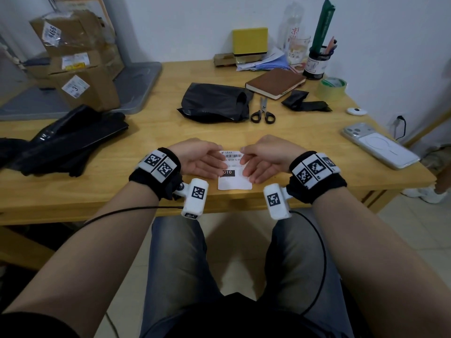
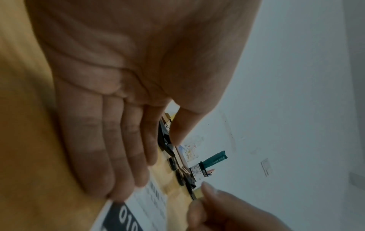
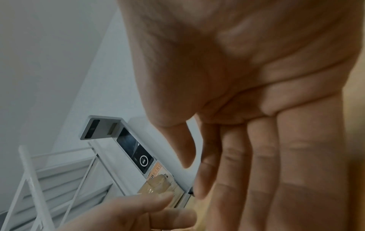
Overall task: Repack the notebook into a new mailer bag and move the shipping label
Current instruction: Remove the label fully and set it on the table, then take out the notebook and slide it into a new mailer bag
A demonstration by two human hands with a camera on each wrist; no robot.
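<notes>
A light wooden table (image 1: pixel 151 132) carries black-handled scissors (image 1: pixel 262 113), blades pointing away from the viewer. A roll of green-edged clear tape (image 1: pixel 332 89) stands near the right rear. A dark pen pot (image 1: pixel 315 64) holds pens behind it, beside a printed drinking glass (image 1: pixel 298 50). A yellow box (image 1: pixel 250 41) leans at the wall, loose papers (image 1: pixel 263 62) beside it. A white smartphone (image 1: pixel 379 145) lies face down at the right edge; a small white oval device (image 1: pixel 356 111) lies beyond it. Taped cardboard boxes (image 1: pixel 78 57) are stacked at the left on a grey bin lid (image 1: pixel 136 91).
</notes>
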